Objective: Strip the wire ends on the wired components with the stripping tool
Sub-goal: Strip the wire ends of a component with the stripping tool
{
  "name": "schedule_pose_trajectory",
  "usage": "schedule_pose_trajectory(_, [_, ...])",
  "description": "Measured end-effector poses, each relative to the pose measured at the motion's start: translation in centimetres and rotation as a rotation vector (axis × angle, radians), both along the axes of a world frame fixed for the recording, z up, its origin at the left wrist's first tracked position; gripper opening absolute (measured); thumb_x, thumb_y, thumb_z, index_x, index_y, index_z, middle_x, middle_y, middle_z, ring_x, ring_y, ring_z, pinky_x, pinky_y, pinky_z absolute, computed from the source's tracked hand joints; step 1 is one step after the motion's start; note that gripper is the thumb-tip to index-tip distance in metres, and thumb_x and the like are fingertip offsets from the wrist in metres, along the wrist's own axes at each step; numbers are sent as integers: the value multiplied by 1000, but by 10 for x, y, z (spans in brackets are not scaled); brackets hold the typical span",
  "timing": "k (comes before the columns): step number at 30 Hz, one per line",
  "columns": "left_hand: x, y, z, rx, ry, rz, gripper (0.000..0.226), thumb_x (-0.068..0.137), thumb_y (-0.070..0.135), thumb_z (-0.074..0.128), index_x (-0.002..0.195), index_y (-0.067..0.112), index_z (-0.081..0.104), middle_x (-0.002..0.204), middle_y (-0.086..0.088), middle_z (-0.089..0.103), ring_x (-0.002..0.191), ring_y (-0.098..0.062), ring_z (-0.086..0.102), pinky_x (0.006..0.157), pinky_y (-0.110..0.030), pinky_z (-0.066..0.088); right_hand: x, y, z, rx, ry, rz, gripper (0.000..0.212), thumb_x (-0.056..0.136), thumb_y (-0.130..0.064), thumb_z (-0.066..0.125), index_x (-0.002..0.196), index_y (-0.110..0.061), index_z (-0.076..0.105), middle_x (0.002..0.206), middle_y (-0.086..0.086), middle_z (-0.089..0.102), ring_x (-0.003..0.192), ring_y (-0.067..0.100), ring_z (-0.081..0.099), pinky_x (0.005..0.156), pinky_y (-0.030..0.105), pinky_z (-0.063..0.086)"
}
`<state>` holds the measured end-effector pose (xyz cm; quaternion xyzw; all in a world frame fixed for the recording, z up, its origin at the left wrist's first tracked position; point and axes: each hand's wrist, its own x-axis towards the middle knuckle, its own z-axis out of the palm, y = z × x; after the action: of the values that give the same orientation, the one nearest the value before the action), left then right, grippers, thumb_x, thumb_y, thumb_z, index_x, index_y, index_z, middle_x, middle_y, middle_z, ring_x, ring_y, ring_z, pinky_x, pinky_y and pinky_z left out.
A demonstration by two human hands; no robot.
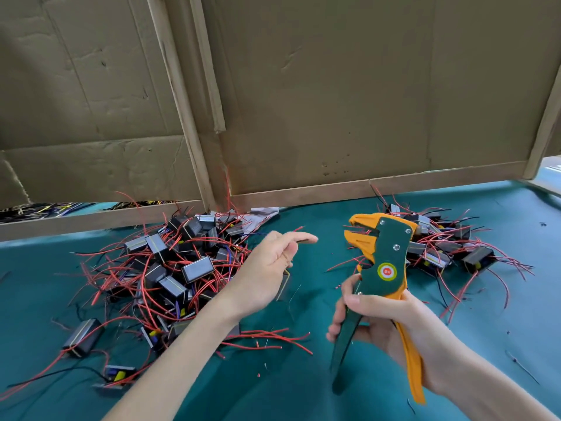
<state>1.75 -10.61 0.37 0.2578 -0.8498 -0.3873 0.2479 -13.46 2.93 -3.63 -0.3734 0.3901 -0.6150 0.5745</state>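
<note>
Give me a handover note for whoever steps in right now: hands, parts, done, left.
Right hand: gripping the handles of the green-and-orange wire stripper, held upright, nose pointing left, nothing visible in the jaws.
Left hand: open, above the green mat, between the piles; no component in it.
Left pile of wired components: large, with red and black leads tangled.
Right pile: smaller, behind the stripper.
Done: cannot tell which pile is stripped.
Left: pick a component, feed a lead end into the jaws, squeeze.
</note>
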Motion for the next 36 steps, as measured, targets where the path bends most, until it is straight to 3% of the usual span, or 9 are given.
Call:
schedule_pose_trajectory(3, [2,4,13,-78,130,-22,28,98,13,49,110,34,63,84,0,49,73,0,54,74,-5,38,3,2,2,-6,38,57,36,62,-24,90,76,-5,63,76,25,62,72,40,64,74,50,54])
schedule_pose_trajectory(8, [4,12,24,68,368,-21,12,81,16,67,89,21,74,67,6,66,62,-7,62,65,-16,51,12,5,11,11,24,82,19,63,-12,77,71,-3,63,71,26,60,66,41,64,68,48,55])
schedule_pose_trajectory(22, [7,18,35,150,312,-87,13,88,7,63,81,16,71,66,15,66,60,2,55,60,-10,44,11,7,14,-2,15,116,18,64,-11,76,72,-2,62,71,27,58,65,40,63,68,48,55])
schedule_pose_trajectory(28, [6,19,34,168,278,-119,13,86,10,65,79,19,71,65,11,62,60,-4,52,60,-12,44,9,7,11,-19,45,175,33,62,-21,89,76,-4,64,73,25,61,68,38,64,70,48,55])
schedule_pose_trajectory(36, [10,15,38,164,202,-142,13,87,11,65,77,17,70,69,6,63,58,-6,49,59,-15,42,10,8,14,-15,96,194,15,69,-14,74,74,-5,63,72,24,61,68,38,64,71,47,54])
